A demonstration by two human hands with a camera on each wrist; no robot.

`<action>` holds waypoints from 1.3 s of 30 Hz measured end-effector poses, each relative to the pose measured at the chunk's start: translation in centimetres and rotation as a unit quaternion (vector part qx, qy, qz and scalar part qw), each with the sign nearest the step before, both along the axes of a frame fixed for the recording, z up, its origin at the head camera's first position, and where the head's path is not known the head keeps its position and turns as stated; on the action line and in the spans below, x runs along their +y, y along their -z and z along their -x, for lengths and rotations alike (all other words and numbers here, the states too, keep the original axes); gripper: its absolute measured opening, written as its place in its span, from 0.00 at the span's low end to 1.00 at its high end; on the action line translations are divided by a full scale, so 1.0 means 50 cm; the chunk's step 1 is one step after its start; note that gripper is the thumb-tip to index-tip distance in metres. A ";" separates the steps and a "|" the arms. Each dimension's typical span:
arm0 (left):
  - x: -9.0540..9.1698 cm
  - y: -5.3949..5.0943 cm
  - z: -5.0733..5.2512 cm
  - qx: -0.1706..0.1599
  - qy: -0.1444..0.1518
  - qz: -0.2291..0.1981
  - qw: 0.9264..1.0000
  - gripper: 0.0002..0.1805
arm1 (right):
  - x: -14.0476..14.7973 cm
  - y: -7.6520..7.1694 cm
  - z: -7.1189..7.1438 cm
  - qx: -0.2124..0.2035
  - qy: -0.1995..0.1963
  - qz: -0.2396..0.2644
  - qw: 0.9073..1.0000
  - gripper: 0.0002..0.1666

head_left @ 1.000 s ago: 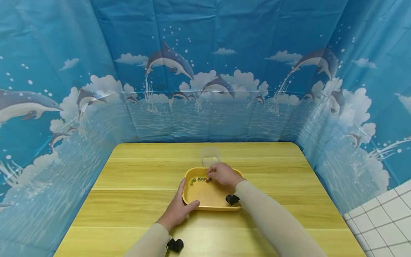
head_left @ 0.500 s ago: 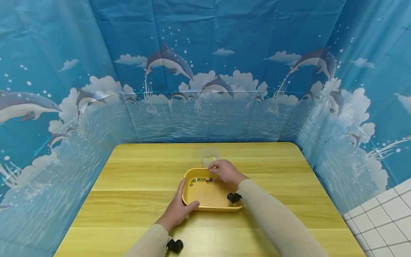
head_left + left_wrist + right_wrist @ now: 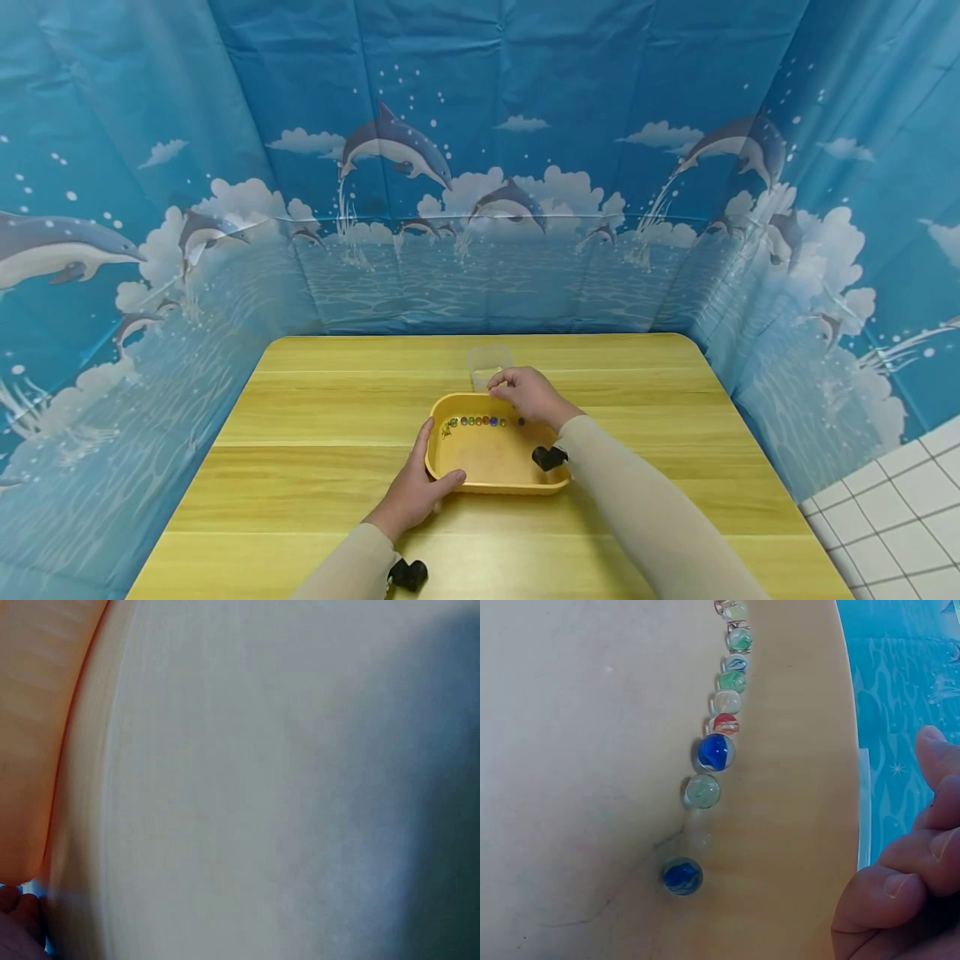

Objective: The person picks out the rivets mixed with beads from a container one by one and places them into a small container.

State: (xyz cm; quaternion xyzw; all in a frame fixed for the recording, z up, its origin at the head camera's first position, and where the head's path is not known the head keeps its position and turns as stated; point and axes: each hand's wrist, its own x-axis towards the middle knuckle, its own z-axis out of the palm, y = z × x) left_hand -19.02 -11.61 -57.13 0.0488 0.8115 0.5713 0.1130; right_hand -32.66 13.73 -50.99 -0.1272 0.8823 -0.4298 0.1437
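Note:
A yellow tray (image 3: 487,462) stands on the wooden table, and my left hand (image 3: 411,492) grips its near left corner, thumb over the front rim. Inside it, glass marbles (image 3: 716,753) form a row along the far wall. One dark blue marble (image 3: 682,877) lies apart from the row's end. Over the tray's far rim is my right hand (image 3: 529,395), fingers loosely bent, with nothing visible held. Its inner palm is hidden. Just past its fingertips stands a clear plastic box (image 3: 489,360). Small gold-coloured pieces (image 3: 446,430) lie at the tray's left end.
The wooden table (image 3: 322,450) extends around the tray on all sides. Behind and beside it hangs a blue dolphin-print curtain (image 3: 480,275). White tiles (image 3: 900,500) show at the far right.
My right hand has risen slightly away from the marbles, toward the clear box. Two marbles at the right of the row now show. My left hand stays on the tray.

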 end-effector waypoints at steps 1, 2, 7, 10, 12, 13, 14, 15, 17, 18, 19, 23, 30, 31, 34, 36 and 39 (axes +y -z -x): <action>0.000 0.000 0.000 0.000 0.001 -0.003 1.000 0.59 | 0.001 -0.002 0.001 0.001 0.000 0.000 1.000 0.13; -0.001 0.001 0.000 0.000 0.001 -0.005 1.000 0.59 | 0.001 -0.004 0.001 0.000 0.000 0.001 1.000 0.13; 0.000 0.001 -0.001 -0.002 0.000 -0.008 1.000 0.60 | 0.003 -0.014 0.003 -0.006 0.004 0.008 1.000 0.14; 0.000 0.000 -0.002 -0.002 -0.002 0.000 1.000 0.60 | 0.003 -0.015 0.005 -0.007 0.008 0.011 1.000 0.15; 0.000 0.001 0.000 -0.004 -0.003 0.007 1.000 0.60 | 0.003 -0.015 0.007 -0.007 0.011 0.013 1.000 0.16; 0.000 0.001 0.000 -0.003 -0.002 0.009 1.000 0.60 | 0.003 -0.015 0.009 -0.006 0.014 0.014 1.000 0.16; 0.000 0.002 0.000 -0.003 -0.002 0.011 1.000 0.60 | 0.003 -0.015 0.010 -0.005 0.016 0.015 1.000 0.16; 0.000 0.002 0.000 -0.004 -0.002 0.013 1.000 0.60 | 0.003 -0.015 0.011 -0.004 0.018 0.017 1.000 0.16; 0.000 0.003 0.001 -0.006 0.000 0.015 1.000 0.60 | 0.003 -0.017 0.012 -0.004 0.022 0.023 1.000 0.15; 0.001 0.003 0.001 -0.006 0.000 0.016 1.000 0.60 | 0.003 -0.018 0.013 -0.005 0.023 0.025 0.999 0.15; 0.001 0.002 0.000 -0.005 0.001 0.015 1.000 0.60 | 0.003 -0.020 0.013 -0.005 0.025 0.027 0.999 0.15; 0.002 -0.003 -0.001 -0.006 0.003 0.011 1.000 0.59 | 0.004 -0.025 0.017 -0.008 0.027 0.033 0.999 0.17; 0.002 -0.012 -0.004 -0.004 0.008 -0.002 1.000 0.59 | 0.006 -0.022 0.028 -0.005 0.037 0.039 0.999 0.13; 0.002 -0.013 -0.004 -0.005 0.008 -0.003 1.000 0.59 | 0.005 -0.022 0.029 -0.008 0.040 0.045 0.998 0.12; 0.003 -0.013 -0.004 -0.004 0.006 -0.004 1.000 0.59 | 0.006 -0.022 0.031 -0.022 0.049 0.062 0.997 0.12; 0.002 -0.012 -0.004 -0.004 0.006 -0.004 1.000 0.59 | 0.006 -0.023 0.033 -0.030 0.054 0.068 0.996 0.14; 0.002 -0.010 -0.004 -0.002 0.007 -0.004 1.000 0.59 | 0.008 -0.022 0.037 -0.030 0.055 0.063 0.996 0.17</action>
